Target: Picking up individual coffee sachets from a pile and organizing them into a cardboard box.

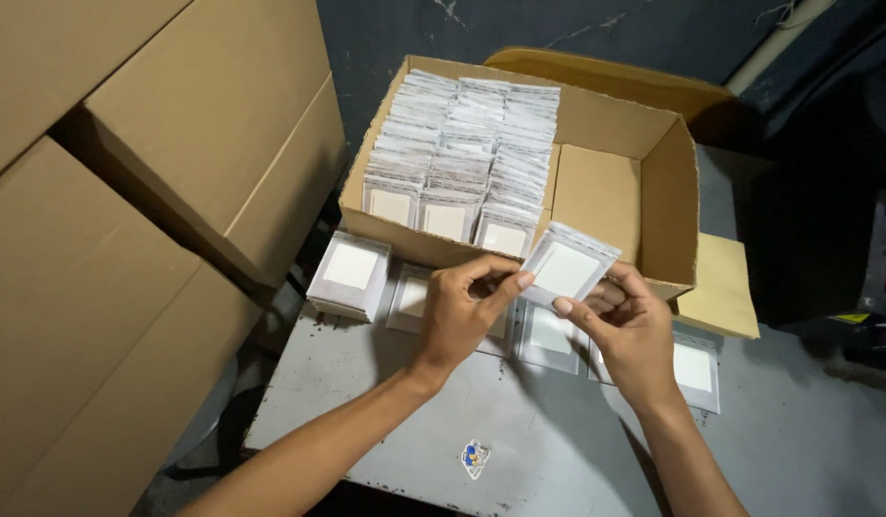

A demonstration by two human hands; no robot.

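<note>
A worn grey tabletop (558,450) carries an open cardboard box (596,191) at its far edge. Just in front of the box lie small stacks of flat white packets (350,273). A small round sticker (475,459) lies well nearer than the box.

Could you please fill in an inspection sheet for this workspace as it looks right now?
Surface: worn grey table, small sticker near the front edge.
Job's things: stack of flat packets; open cardboard box with three rows of packets.
Clutter: packet piles on the table.
Grippers: left hand and right hand both hold the stack.
Cables: nothing seen.
Surroundings: large cartons at left, dark wall behind.
</note>
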